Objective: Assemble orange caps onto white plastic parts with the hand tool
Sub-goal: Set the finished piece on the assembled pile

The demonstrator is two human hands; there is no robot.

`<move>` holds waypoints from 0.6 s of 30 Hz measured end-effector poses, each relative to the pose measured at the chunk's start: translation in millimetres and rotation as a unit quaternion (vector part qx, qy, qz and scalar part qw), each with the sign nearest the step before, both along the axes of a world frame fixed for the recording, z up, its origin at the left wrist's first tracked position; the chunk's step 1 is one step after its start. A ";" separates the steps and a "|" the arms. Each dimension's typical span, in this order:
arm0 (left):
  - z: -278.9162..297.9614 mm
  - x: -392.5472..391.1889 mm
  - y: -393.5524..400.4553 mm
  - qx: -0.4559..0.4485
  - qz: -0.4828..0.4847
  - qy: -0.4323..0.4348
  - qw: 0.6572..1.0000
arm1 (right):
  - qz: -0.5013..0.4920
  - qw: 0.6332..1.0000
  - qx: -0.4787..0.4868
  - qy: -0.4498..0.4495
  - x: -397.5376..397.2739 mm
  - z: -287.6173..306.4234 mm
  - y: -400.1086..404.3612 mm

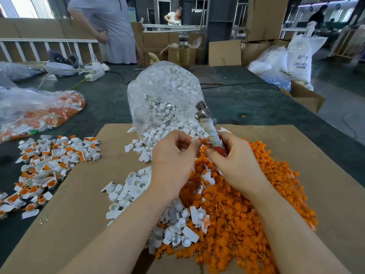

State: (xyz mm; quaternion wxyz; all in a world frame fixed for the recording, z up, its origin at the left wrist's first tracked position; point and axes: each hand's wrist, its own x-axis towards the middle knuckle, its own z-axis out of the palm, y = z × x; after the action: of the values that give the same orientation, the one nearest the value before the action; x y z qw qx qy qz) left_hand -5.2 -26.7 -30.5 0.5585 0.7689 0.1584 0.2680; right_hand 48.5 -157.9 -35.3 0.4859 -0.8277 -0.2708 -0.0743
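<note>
Both hands up over the piles, close together but not touching. Left hand (173, 155) pinches a small white plastic part (194, 139) at its fingertips, mostly hidden by the fingers. Right hand (235, 161) grips the hand tool with metal head and taped, red-ended handle (209, 129), head pointing up and away; its fingertips seem to hold something orange too, can't tell for sure.

Stock: loose orange plastic caps heap (246, 204) on the brown cardboard sheet (325, 175) under the right arm, loose white parts pile (138, 190) under the left, more spilling from the clear plastic bag of white parts (164, 95) behind the hands. Finished white-and-orange pieces (49, 161) lie well left on the dark green table (256, 103).

Step, as I read it: mating one cap to one part, pre-press. Next move needs the cap seated square on the part's socket, then tool head brought down onto it. Tool currently faces away, so it needs reorienting first.
</note>
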 end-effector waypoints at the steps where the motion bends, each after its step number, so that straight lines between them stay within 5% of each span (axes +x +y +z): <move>1: -0.2 0.1 1.2 -0.013 -0.006 0.000 1.000 | 0.015 1.000 -0.005 0.015 1.2 1.4 -2.9; 11: 0.7 2.8 7.6 -0.122 -0.032 -0.051 0.991 | 0.128 0.977 -0.089 0.144 6.4 13.4 -30.4; 18: 0.9 3.3 8.7 -0.137 -0.034 -0.069 0.988 | 0.137 0.974 -0.117 0.140 0.4 17.9 -27.7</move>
State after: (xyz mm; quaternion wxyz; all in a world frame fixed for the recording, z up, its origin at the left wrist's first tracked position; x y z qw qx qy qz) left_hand -2.0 -18.0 -29.6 0.6772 0.6693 0.1287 0.2773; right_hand 48.9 -185.6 -17.4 0.4242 -0.8360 -0.3180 0.1417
